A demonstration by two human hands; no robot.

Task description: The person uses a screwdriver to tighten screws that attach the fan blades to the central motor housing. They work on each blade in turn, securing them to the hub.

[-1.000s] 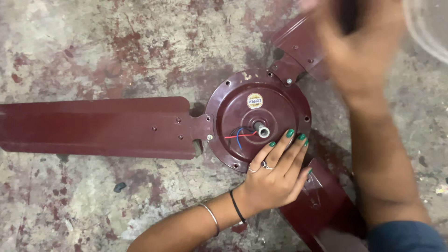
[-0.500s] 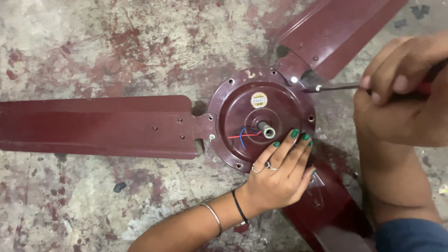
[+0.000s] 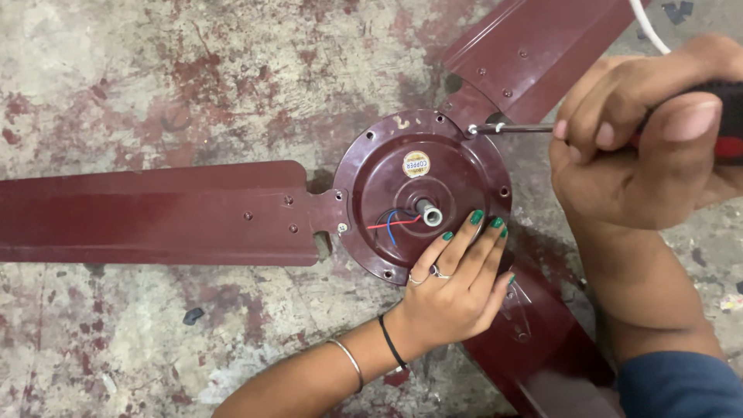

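From the head camera: my left hand (image 3: 457, 290) lies flat, fingers spread, pressing on the maroon ceiling fan motor housing (image 3: 422, 193) on the stained concrete floor (image 3: 155, 77). My right hand (image 3: 642, 139) grips a red-and-black-handled screwdriver (image 3: 518, 128), its tip at a screw (image 3: 472, 130) on the housing's upper rim, near a blade (image 3: 542, 46).

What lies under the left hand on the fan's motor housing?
The left hand rests fingers-down on the lower right rim of the maroon motor housing. A fan blade emerges beneath the palm. The blade's bracket joint and any rim screws there are covered.
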